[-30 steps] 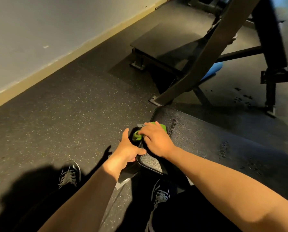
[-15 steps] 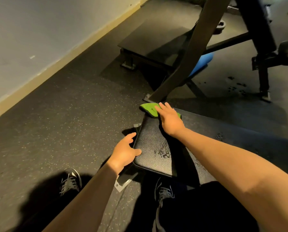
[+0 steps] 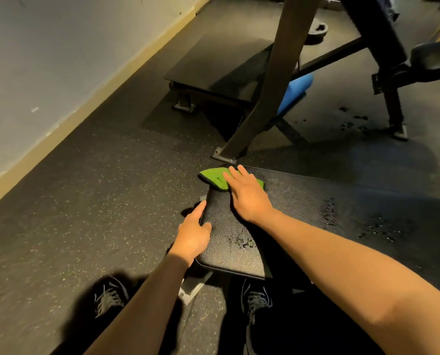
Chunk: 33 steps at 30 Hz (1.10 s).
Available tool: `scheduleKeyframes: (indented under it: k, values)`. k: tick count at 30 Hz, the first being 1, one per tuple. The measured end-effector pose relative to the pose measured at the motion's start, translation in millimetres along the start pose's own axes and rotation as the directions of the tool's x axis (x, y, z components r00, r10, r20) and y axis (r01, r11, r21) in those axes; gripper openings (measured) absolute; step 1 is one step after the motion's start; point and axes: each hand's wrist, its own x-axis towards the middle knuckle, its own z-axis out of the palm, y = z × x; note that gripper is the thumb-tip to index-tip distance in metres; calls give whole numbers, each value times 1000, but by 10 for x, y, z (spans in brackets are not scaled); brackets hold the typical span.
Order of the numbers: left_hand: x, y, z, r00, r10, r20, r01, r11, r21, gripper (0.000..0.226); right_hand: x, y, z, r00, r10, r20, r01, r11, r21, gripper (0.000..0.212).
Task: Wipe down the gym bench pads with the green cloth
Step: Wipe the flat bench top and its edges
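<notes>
A black padded gym bench (image 3: 303, 201) runs from the centre to the right, with water drops on its pad. The green cloth (image 3: 213, 178) lies spread at the pad's far left corner, part of it hanging past the edge. My right hand (image 3: 248, 194) lies flat on the cloth, fingers stretched out, pressing it onto the pad. My left hand (image 3: 193, 234) grips the left end of the pad, thumb along the edge, apart from the cloth.
A slanted metal frame post (image 3: 270, 80) stands just beyond the bench. A low black platform (image 3: 213, 70) sits near the wall, a blue roller (image 3: 294, 92) behind the post. Another bench frame (image 3: 393, 80) stands at right. My shoes (image 3: 108, 298) are on the rubber floor.
My right hand has pushed the cloth from the near left edge of the pad to its far corner, spreading it flat. My left hand stays on the pad's left end.
</notes>
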Motion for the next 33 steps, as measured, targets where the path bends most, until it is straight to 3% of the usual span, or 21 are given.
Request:
scheduleKeyframes:
  k: [3,7,11,14,19,22,27,33]
  values:
    - [31,-3,-23,1000,12,13,-11,998,-58,62,249,168,-127,974,218,-66,-220,975,-20,39]
    - [91,-58,-33,999,31,25,-27,990,-139,61,379,91,-114,936,338,-96,-337,941,24,28]
    - [42,19,-11,1000,21,12,-18,979,-204,60,160,-129,9,976,172,-136,-158,982,105,26]
    - [-33,104,15,999,34,-32,-38,992,-124,60,-145,-330,78,997,25,-77,-13,989,151,37]
    - [-73,131,53,995,52,-79,-56,998,-42,53,-550,-562,252,998,-56,-23,60,977,204,54]
    - [-52,89,57,998,20,-62,-19,1000,7,57,-473,-351,167,995,-80,55,73,991,115,61]
    - [-41,23,36,1000,-3,-6,3,1000,18,62,-63,169,-160,983,142,114,-141,990,-17,72]
    - [-87,-8,88,993,-103,50,104,994,-25,58,133,239,-134,910,410,-64,-411,912,-1,57]
